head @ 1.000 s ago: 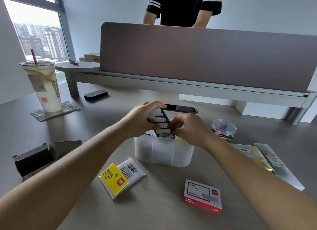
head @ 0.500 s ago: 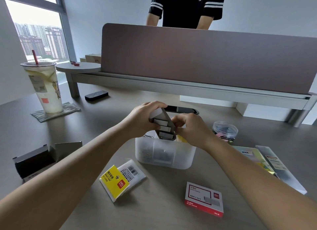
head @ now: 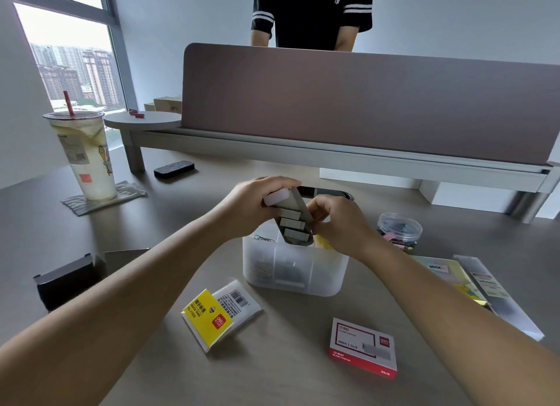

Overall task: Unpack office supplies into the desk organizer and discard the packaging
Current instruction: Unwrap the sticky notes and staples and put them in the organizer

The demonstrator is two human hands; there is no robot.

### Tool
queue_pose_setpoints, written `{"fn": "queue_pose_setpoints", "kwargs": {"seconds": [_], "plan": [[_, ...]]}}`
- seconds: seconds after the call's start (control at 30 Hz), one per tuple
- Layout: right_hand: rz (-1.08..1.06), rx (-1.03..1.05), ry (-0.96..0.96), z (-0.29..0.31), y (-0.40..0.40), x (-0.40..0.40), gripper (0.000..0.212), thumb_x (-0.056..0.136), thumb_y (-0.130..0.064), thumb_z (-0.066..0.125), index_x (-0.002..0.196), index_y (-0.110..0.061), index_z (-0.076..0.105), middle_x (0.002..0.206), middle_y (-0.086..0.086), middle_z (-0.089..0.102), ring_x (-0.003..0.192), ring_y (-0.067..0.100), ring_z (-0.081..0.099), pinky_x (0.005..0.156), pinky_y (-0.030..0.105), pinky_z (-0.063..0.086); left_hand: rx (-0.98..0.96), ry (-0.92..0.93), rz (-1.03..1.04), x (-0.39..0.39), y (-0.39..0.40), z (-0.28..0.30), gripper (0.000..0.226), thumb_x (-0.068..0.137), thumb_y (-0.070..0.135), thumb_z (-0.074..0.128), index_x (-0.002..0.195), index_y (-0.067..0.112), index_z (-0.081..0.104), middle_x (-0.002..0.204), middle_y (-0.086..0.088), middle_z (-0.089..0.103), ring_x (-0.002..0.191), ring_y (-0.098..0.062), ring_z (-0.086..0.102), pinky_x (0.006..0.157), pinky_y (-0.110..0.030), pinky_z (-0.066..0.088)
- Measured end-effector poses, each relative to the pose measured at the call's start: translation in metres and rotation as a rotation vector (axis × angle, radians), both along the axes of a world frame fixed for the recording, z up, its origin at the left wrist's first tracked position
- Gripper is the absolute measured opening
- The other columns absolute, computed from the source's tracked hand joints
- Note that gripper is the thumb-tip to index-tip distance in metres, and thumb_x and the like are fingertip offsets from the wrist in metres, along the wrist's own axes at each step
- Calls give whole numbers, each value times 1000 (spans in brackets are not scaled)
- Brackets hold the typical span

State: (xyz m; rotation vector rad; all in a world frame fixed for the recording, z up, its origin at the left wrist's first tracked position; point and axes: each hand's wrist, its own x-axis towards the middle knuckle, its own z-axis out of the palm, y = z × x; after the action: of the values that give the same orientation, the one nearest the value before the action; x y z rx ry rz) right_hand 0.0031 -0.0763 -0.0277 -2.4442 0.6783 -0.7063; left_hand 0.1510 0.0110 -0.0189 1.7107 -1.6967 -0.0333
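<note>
A translucent white desk organizer (head: 325, 280) stands mid-desk, with paper clips in its left compartment and grey staples in the middle one. Above it both hands hold a small grey cardboard tray (head: 298, 202) tilted down toward the organizer, with several staple strips (head: 292, 224) lying in it. My left hand (head: 256, 207) grips the tray's upper end. My right hand (head: 335, 221) holds its right side. A yellow index-tab packet (head: 216, 313) and a red-and-white staple box (head: 362, 346) lie in front of the organizer.
An open dark box (head: 65, 280) lies at the left. A drink cup (head: 83, 155) stands on a coaster, a black eraser (head: 174, 169) behind. A clip jar (head: 398, 231) and sticky-note packs (head: 454, 280) sit right. A person stands behind the desk divider (head: 363, 99).
The tray in my hands has tipped a little flatter over the organizer and the staple strips have slid toward its lower end. The camera view has drifted slightly.
</note>
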Motion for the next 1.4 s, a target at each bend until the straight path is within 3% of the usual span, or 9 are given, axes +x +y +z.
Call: {"fn": "queue_pose_setpoints", "kwargs": {"seconds": [0.2,0.53,0.67,0.83,0.9,1.03,1.2,1.3,1.4], "plan": [[-3,14,-36,-1,-6,1,8,81,-10,58,88,-8,63,80,-3,59,76,12,53,67,19,41,17,-65,-5,0,-1,5,58,74,-1,65,126,20,49,121,-5,59,102,-18,52,80,-23,41],[18,27,-45,-3,-5,2,14,76,2,59,89,-3,63,83,4,62,76,14,53,63,6,38,8,-91,-25,-3,-3,6,56,77,-4,59,126,20,49,123,-7,57,98,-18,50,68,-9,34],[21,2,-46,-3,-6,1,14,77,0,57,89,-3,64,87,9,66,77,14,53,66,15,39,7,-117,-24,-2,-3,6,58,77,-7,57,126,21,48,122,-7,58,89,-12,43,63,-11,31],[15,-44,-89,-2,-5,2,15,81,-3,55,91,-7,65,80,-4,60,71,8,52,64,6,39,-41,-85,-27,0,-3,5,58,75,-6,61,126,20,48,119,-7,59,91,-13,45,69,-14,33],[-6,-49,-104,-3,-6,3,16,84,-4,52,92,-10,65,78,-8,59,65,2,52,65,12,42,-42,-99,-25,2,-3,4,60,74,-1,65,127,20,47,119,-7,58,88,-13,43,66,-11,32],[-27,31,-219,-2,-5,6,21,81,0,50,85,-16,64,72,-13,58,63,-4,53,56,4,40,-66,-103,-16,3,4,1,66,72,11,72,131,17,42,117,-7,58,82,-11,39,65,1,32],[-41,42,-324,8,2,11,18,79,2,51,76,-15,56,65,-12,53,61,4,50,52,4,39,-100,-24,20,2,15,1,70,68,13,75,129,19,43,110,-2,57,92,-20,50,73,-17,36],[-23,36,-270,8,8,10,15,77,3,53,76,-11,59,64,-14,52,61,2,50,53,2,37,-111,-102,67,-2,21,-4,59,68,13,75,121,12,49,112,-10,60,89,-22,50,65,-16,31],[-32,3,-271,6,16,0,9,82,-5,56,89,-6,61,72,-11,54,66,1,50,59,0,37,-147,18,105,-7,29,-9,47,67,11,75,109,10,53,99,-8,60,84,-24,52,59,-17,34]]}}
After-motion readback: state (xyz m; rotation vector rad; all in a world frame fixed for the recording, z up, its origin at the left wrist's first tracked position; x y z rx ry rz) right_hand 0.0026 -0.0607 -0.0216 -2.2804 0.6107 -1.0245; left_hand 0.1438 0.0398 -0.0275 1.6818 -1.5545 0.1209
